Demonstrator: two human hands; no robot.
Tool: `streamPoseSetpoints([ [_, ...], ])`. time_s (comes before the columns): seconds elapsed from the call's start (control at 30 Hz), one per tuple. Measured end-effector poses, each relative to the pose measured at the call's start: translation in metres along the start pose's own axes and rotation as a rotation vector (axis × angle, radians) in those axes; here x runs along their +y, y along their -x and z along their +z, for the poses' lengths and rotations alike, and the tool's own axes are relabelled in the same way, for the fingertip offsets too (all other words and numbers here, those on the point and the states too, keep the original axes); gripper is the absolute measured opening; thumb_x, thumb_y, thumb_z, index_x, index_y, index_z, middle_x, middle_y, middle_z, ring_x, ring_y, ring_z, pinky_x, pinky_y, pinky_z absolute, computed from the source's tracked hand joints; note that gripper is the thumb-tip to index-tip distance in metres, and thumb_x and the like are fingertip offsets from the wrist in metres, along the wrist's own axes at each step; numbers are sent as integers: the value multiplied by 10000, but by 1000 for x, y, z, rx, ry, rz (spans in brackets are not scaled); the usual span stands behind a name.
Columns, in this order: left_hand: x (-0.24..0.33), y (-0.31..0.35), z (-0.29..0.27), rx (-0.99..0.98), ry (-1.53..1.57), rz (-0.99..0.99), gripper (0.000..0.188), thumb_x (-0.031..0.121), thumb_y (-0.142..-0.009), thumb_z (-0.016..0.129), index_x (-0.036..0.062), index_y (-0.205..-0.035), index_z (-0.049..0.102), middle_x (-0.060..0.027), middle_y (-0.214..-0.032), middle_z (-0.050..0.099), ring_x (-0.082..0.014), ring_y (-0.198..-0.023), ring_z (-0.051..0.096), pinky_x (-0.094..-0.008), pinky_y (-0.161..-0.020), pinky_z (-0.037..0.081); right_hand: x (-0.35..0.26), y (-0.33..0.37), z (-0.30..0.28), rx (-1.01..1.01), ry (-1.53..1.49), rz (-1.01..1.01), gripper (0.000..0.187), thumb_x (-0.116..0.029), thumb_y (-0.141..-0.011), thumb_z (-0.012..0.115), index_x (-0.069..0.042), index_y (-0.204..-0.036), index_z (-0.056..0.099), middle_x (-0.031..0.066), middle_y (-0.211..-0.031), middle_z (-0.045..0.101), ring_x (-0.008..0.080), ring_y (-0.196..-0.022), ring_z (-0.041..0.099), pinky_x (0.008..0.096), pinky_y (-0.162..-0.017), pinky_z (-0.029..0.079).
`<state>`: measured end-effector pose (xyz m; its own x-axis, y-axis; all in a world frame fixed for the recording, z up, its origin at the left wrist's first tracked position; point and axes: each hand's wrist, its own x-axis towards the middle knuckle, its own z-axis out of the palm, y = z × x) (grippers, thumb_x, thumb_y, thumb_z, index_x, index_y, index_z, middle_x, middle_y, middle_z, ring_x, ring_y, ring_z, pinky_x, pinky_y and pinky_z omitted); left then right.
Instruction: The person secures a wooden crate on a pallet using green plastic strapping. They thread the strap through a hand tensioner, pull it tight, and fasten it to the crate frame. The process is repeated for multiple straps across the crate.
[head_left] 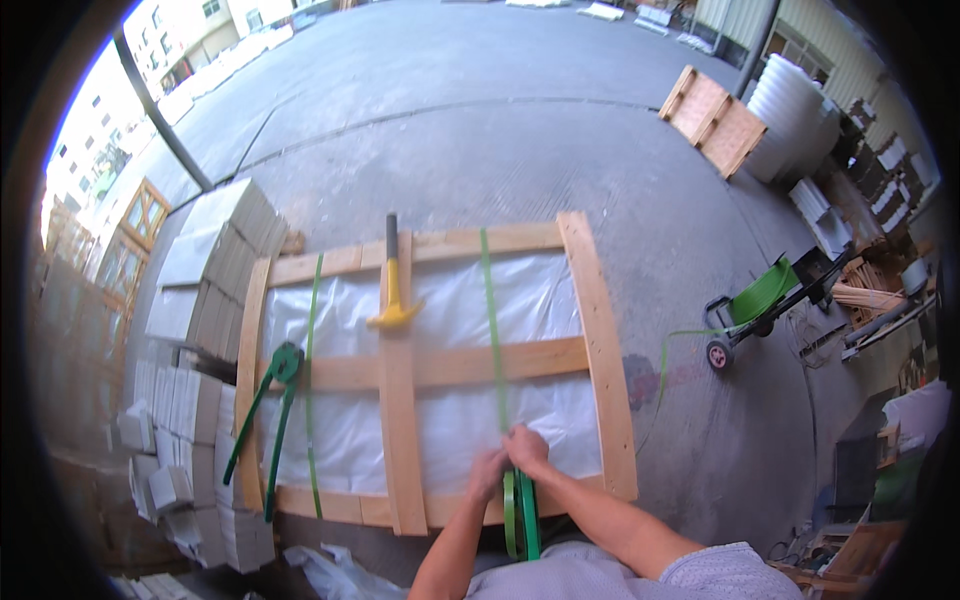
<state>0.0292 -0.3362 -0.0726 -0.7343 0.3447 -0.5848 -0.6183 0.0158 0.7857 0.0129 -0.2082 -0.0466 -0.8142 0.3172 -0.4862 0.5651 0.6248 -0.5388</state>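
A wooden crate [490, 364] with white plastic film under its slats lies before me, crossed by two green straps. My right hand [527, 447] is closed around the right green strap [492, 310] at the crate's near side. Beside it, slightly blurred, my left hand [488, 472] is curled in against the same spot; what its fingers hold is hidden. Just below my hands, a green metal tool [528, 515] stands close to my body, with a loop of green strap next to it. A yellow-headed hammer [395, 290] and a green long-handled strapping tool [285, 375] rest on the crate.
Pale boxes or slabs [205, 270] are stacked along the left. To the right stands a wheeled strap dispenser [760, 300] with a green coil, its strap trailing on the floor. A wooden panel [712, 122] leans against a white wrapped roll [790, 120] at the far right.
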Motion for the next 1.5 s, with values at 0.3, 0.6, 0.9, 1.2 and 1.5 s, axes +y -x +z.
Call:
streamPoseSetpoints([
  [0.3,-5,-14,2,99,-40,-16,428,376,-919,572,-35,-879,682,-49,-751,625,-135,-651,555,-290,-618,461,24,22,1,345,-349,-175,278,-271,-821,629,-53,-992,659,134,-893,694,268,-841,679,367,-759,523],
  [0.6,-23,-31,-8,74,-59,-46,406,384,-905,589,-9,-873,688,-47,-733,619,-146,-642,554,-301,-581,449,94,108,2,249,-446,14,275,-281,-846,622,-44,-981,663,135,-818,694,261,-746,684,365,-703,525],
  [0.9,-30,-20,-12,242,-67,1,401,309,-855,621,-58,-1015,652,-114,-864,662,-221,-715,618,-360,-586,508,85,141,16,124,-186,-56,510,-487,-879,524,-49,-1131,591,182,-1110,623,349,-1047,592,446,-875,475],
  [1.2,-8,89,-84,412,41,111,313,219,-860,551,-50,-1014,595,-159,-931,685,-173,-427,517,-307,-406,437,60,153,-15,-108,-35,-4,784,-561,-749,634,7,-1265,471,241,-1247,526,382,-1158,520,458,-953,436],
  [1.5,-1,135,-271,977,75,9,306,251,-873,502,-6,-1023,572,-158,-907,678,-194,-411,534,-318,-362,450,56,156,-16,-157,93,25,720,-588,-787,566,24,-1164,539,278,-1050,627,431,-1008,599,501,-871,459],
])
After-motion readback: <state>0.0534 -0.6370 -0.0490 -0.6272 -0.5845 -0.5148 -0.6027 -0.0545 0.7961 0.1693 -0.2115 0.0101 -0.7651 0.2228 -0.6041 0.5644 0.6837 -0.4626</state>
